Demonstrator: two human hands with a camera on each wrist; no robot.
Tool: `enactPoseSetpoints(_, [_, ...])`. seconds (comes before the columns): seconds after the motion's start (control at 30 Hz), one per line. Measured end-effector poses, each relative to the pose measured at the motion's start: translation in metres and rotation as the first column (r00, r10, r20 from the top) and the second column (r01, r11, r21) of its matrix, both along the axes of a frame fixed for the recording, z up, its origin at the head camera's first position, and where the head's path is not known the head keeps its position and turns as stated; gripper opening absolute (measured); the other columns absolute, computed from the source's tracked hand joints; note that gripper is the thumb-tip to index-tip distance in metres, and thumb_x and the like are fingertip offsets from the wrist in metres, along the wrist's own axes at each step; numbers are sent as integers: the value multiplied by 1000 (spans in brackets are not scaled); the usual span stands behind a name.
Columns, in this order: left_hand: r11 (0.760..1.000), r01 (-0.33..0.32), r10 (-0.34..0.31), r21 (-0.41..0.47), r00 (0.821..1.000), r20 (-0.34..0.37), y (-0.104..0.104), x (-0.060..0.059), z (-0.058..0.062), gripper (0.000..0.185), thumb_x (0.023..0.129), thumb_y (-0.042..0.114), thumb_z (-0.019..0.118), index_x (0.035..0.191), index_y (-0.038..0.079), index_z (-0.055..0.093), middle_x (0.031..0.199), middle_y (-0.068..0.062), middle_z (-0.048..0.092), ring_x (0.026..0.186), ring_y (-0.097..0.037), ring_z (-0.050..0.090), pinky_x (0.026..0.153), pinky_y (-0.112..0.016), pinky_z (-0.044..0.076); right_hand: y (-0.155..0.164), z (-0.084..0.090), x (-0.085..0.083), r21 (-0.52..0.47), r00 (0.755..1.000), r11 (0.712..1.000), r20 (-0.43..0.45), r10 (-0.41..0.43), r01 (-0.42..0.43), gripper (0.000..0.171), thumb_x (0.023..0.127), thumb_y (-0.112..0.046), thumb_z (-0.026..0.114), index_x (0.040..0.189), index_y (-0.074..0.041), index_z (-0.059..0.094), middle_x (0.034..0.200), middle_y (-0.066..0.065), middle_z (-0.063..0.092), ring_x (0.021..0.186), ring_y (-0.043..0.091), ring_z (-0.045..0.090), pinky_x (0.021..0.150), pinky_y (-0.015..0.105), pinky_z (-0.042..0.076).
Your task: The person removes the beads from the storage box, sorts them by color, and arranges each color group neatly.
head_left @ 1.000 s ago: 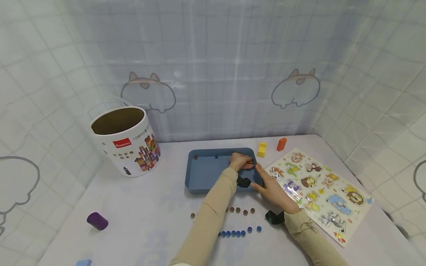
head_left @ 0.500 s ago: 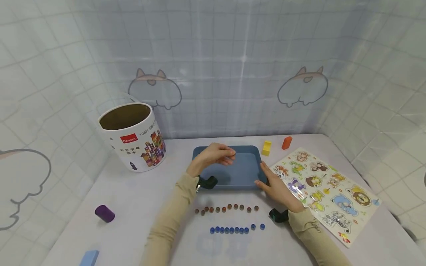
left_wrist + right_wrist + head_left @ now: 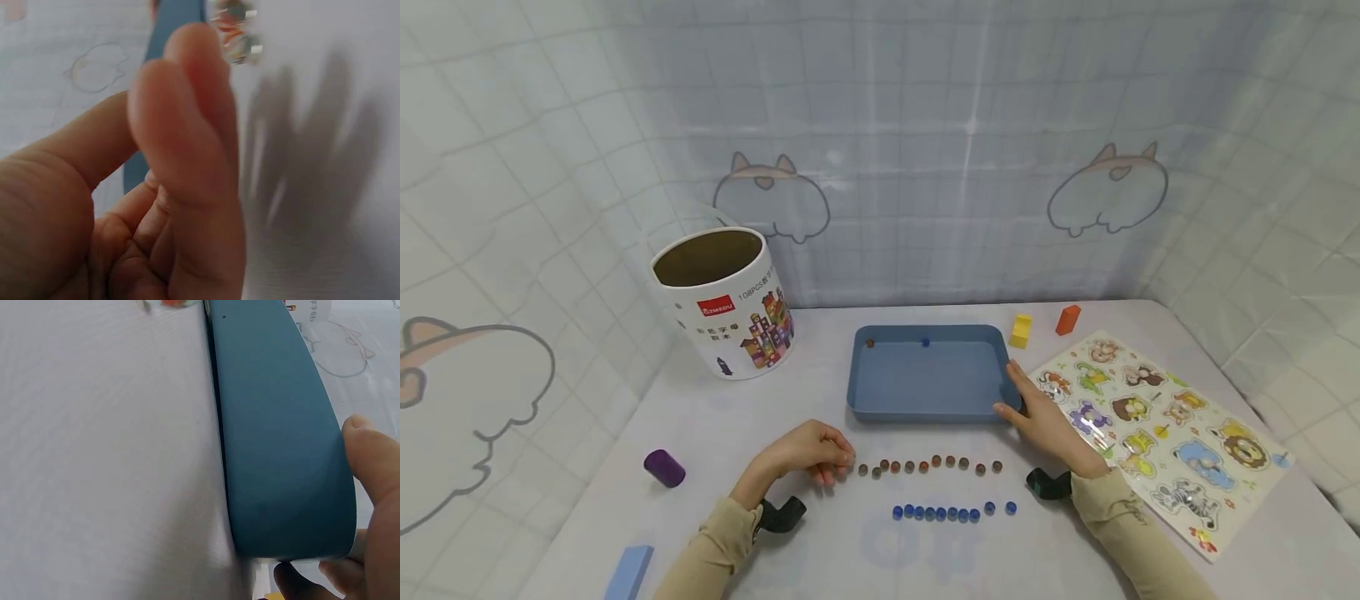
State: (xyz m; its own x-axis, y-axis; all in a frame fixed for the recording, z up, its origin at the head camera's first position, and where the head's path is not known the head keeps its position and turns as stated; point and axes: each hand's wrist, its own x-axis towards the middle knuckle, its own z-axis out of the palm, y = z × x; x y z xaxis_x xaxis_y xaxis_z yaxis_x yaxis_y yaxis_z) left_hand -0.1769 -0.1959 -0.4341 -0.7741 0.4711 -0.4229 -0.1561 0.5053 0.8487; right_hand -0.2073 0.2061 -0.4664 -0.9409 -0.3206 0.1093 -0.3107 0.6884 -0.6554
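My left hand point(image 3: 820, 454) rests on the table with its fingers curled, their tips beside the left end of a row of brown beads point(image 3: 925, 464). One blurred bead point(image 3: 237, 31) lies just beyond the fingertips, and nothing shows between them. A row of blue beads point(image 3: 951, 512) lies nearer to me. The blue tray point(image 3: 932, 392) holds a brown bead point(image 3: 870, 342) and a blue bead point(image 3: 925, 342). My right hand point(image 3: 1033, 408) lies against the tray's front right corner with straight fingers, its thumb point(image 3: 369, 456) on the tray wall point(image 3: 281, 444).
A white cylinder box point(image 3: 722, 304) stands open at the back left. A purple cylinder point(image 3: 664, 467) and a light blue block point(image 3: 628, 571) lie at the left front. Yellow point(image 3: 1020, 330) and orange point(image 3: 1067, 319) blocks stand behind the tray. An animal puzzle board point(image 3: 1157, 425) lies right.
My left hand has left the tray and come back to the left end of the brown bead row. The right hand has stayed at the tray's corner.
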Motion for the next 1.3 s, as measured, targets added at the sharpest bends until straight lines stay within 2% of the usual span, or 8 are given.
enactPoseSetpoints(0.17, [999, -11, 11, -39, 1000, -8, 7, 3, 0, 16, 89, 13, 68, 98, 0, 70, 67, -2, 68, 46, -8, 59, 45, -21, 49, 1, -1, 0, -13, 1000, 1000, 2, -14, 14, 80, 97, -35, 59, 153, 3, 17, 160, 24, 14, 146, 44, 18, 114, 59, 22])
enactPoseSetpoints(0.3, [999, 11, -13, -51, 999, -42, 12, -4, 11, 21, 90, 13, 67, 105, -1, 69, 67, -4, 68, 44, -8, 56, 43, -21, 45, 3, -1, -1, -4, 1000, 1000, -4, -2, 2, 81, 97, -38, 58, 153, 3, 17, 160, 24, 14, 146, 44, 18, 114, 59, 23])
enactPoseSetpoints(0.5, [1000, 1, 3, 27, 992, -123, 48, -53, 54, 35, 97, 19, 60, 123, -4, 61, 90, -22, 70, 48, -8, 56, 46, -25, 45, 9, 1, -3, -10, 999, 1000, -29, -15, 14, 80, 97, -36, 59, 153, 4, 18, 160, 25, 15, 146, 45, 19, 113, 60, 23])
enactPoseSetpoints(0.6, [999, -22, 27, 34, 989, -142, 79, -84, 63, 36, 98, 22, 59, 127, 1, 60, 103, -21, 69, 57, -11, 62, 57, -30, 53, 8, -1, -3, -9, 999, 1000, -36, -13, 13, 80, 97, -35, 59, 153, 4, 18, 160, 25, 14, 145, 45, 19, 113, 60, 24])
enactPoseSetpoints(0.73, [985, -143, 154, 102, 981, -117, 117, -120, 50, 35, 98, 21, 60, 128, 2, 61, 106, -15, 69, 75, -22, 69, 79, -42, 56, 2, -6, -2, -8, 999, 1000, -34, -8, 7, 79, 96, -33, 60, 152, 4, 19, 159, 25, 15, 146, 44, 20, 114, 59, 25])
enactPoseSetpoints(0.83, [944, -280, 294, 173, 954, -55, 141, -138, 32, 34, 96, 17, 61, 126, -1, 62, 102, -14, 70, 77, -21, 70, 85, -40, 56, -2, -8, 0, -8, 999, 1000, -39, -2, 2, 78, 96, -31, 61, 152, 5, 20, 159, 24, 17, 145, 43, 21, 114, 58, 25])
enactPoseSetpoints(1.0, [889, -430, 427, 158, 903, 52, 172, -151, 8, 28, 94, 10, 63, 117, -5, 66, 83, -9, 72, 59, -7, 64, 68, -24, 56, -6, -9, 1, -23, 999, 1000, -33, 6, -7, 77, 96, -30, 61, 152, 5, 21, 159, 23, 18, 145, 42, 22, 114, 58, 25])
enactPoseSetpoints(1.3, [837, -520, 483, 169, 848, 220, 218, -165, -10, 27, 94, 6, 62, 117, -8, 65, 84, -15, 72, 54, -10, 62, 55, -17, 53, -2, -6, -1, -22, 999, 1000, -37, -4, 3, 76, 96, -28, 61, 152, 4, 21, 159, 23, 18, 146, 41, 22, 115, 58, 25])
